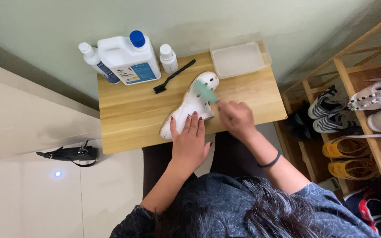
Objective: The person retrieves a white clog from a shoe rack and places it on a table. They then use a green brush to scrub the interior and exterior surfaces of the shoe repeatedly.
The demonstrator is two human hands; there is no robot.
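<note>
Head view, looking straight down: a small wooden bench [128, 119] stands against a pale green wall. A white clog-style shoe [189, 105] lies slantwise on the bench, its heel close to the near edge and its toe pointing toward the far right corner. The left hand [190, 142] lies flat over the heel end with fingers stretched out and pressed on the shoe, not curled around it. The right hand [237, 118] is closed around a green brush [206, 91], which is blurred and touches the upper side of the shoe near its toe; a dark band sits on that wrist.

Along the far edge stand, from the left corner inward, a slim white bottle [94, 61], a large white jug with a blue cap [128, 59] and a small white bottle [168, 58]. A thin black brush [173, 76] lies just beside the shoe's toe. A clear plastic tray [239, 58] sits at the far right corner.

Beside the right edge stands a wooden shoe rack [353, 88] holding several pairs. A black strap [69, 154] lies on the tiled floor off the near left corner
</note>
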